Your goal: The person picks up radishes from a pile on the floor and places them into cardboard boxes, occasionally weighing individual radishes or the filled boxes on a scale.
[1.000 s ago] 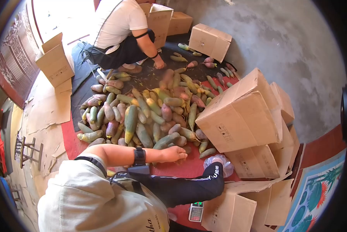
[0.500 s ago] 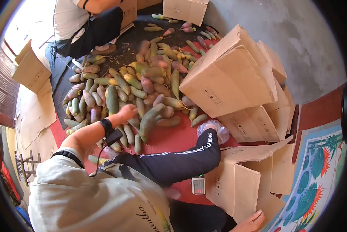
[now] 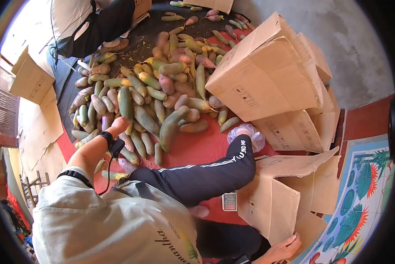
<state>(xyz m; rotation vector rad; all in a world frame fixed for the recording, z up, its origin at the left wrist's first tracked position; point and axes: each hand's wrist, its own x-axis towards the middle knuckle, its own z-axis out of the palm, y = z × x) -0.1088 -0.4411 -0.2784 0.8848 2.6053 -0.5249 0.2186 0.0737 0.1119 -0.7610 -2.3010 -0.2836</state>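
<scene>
My left hand (image 3: 118,125), with a black band on its wrist, is closed around the lower end of a large green radish (image 3: 125,102) at the near side of a heap of green and pinkish radishes (image 3: 166,81). Its fingertips are partly hidden. A thick, curved green radish (image 3: 172,128) lies to the right of that hand. At the bottom right, my right hand (image 3: 287,248) grips the near edge of an open cardboard box (image 3: 268,204), fingers curled at a flap. A small scale display (image 3: 229,201) sits against this box.
Stacked cardboard boxes (image 3: 261,81) stand along the right by the grey wall. Another person (image 3: 92,26) squats at the upper left beside the heap. My leg (image 3: 206,178) stretches across the red mat (image 3: 193,154). An opened carton (image 3: 32,79) lies at far left.
My left hand has moved left from over the heap onto the large green radish. My right hand stays at the box edge. The whole view has shifted slightly.
</scene>
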